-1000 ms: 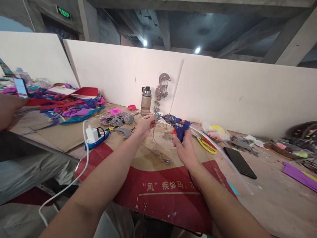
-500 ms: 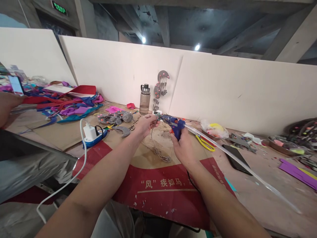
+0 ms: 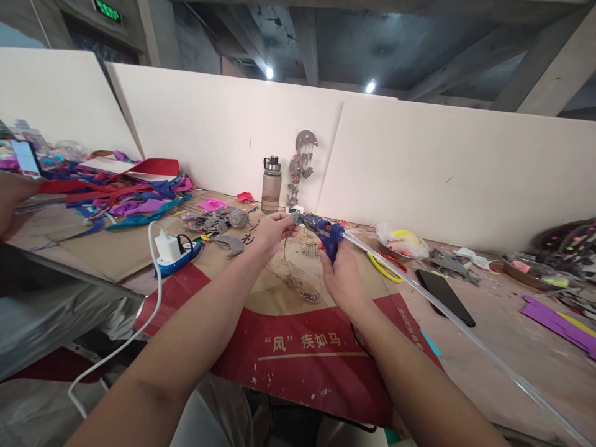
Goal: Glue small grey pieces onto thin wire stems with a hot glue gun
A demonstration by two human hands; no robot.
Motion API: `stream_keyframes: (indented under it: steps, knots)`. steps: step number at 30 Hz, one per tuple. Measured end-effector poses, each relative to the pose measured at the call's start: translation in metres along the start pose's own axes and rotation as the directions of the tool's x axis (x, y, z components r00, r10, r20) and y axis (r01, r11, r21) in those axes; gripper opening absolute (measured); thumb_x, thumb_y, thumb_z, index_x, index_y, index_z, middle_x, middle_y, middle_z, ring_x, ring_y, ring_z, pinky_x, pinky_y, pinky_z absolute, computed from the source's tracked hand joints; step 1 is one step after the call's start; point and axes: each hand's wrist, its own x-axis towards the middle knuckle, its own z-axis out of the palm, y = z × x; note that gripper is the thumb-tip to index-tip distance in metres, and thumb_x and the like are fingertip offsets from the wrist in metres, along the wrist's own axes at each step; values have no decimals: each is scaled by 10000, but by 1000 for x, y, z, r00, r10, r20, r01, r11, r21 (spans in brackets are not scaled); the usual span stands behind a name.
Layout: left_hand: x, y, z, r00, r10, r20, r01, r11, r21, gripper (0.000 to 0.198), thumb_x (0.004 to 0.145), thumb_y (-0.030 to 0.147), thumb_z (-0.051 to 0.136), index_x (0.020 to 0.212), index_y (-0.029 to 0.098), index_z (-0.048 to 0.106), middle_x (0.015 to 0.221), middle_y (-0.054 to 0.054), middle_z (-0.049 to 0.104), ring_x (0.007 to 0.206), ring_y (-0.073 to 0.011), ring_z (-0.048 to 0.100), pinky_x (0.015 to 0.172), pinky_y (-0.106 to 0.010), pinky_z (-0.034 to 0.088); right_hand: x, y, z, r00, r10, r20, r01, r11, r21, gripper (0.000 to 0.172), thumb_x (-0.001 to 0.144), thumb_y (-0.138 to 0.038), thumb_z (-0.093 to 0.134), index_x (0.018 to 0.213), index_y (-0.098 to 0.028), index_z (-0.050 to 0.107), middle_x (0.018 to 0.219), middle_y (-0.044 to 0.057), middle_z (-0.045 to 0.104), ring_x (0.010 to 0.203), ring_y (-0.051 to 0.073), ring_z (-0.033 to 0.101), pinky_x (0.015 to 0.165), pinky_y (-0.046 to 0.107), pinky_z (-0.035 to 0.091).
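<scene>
My right hand (image 3: 343, 276) is wrapped round the handle of a blue hot glue gun (image 3: 329, 234), whose nozzle points left. A long clear glue stick (image 3: 447, 305) runs out of its back toward the lower right. At the nozzle my left hand (image 3: 275, 232) is closed in a pinch on a small piece too small to make out. Grey cord (image 3: 302, 289) hangs below those fingers and lies coiled on the cardboard (image 3: 270, 298). Left of the left hand lies a grey felt crescent (image 3: 230, 245), with a ball of grey yarn (image 3: 239, 217) behind it.
A water bottle (image 3: 270, 186) stands before the white board, beside a hanging grey moon ornament (image 3: 306, 139). A blue power strip (image 3: 179, 261) with a white plug sits left. Yellow-handled scissors (image 3: 384, 268) and a black phone (image 3: 444, 297) lie right. Another person's hand (image 3: 16, 195) is at far left.
The view has shifted slightly. Both hands stay together at the glue gun's nozzle, with little visible movement. The glue stick's far end has swung lower right.
</scene>
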Motion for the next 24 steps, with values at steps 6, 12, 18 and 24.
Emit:
stream_keyframes:
  steps: [6,12,18,24]
  knots:
    - [-1,-1,2,1000,-13,10,13,1000,2,254,652,239,791,652,115,569,579,-29,602,548,-97,586,554,-224,458,0,-3,0,1000,16,4,-16,1000,-3,340,879,-357,441,1178,-195,449,1102,169,616,1011,333,594,863,511,472]
    - [-1,0,2,1000,2,1,-3,1000,2,258,649,245,796,656,114,574,588,-32,609,540,-93,583,555,-225,463,-1,-4,-1,1000,31,6,-31,1000,-7,314,880,-348,442,1164,-216,448,1069,166,622,997,337,591,861,516,468]
    - [0,-2,1,1000,10,7,-10,1000,7,261,642,253,800,655,114,580,585,-33,605,545,-102,588,560,-239,465,-1,-3,1,999,40,-3,-40,999,-15,344,876,-357,436,1171,-182,453,1065,177,617,971,338,596,846,526,468]
    - [4,-5,-3,1000,22,20,-22,1000,21,277,619,277,804,639,121,576,595,-36,612,557,-107,593,572,-244,470,-1,-5,-2,999,48,9,-48,999,7,342,874,-343,452,1187,-206,437,1079,161,620,991,317,590,862,483,464]
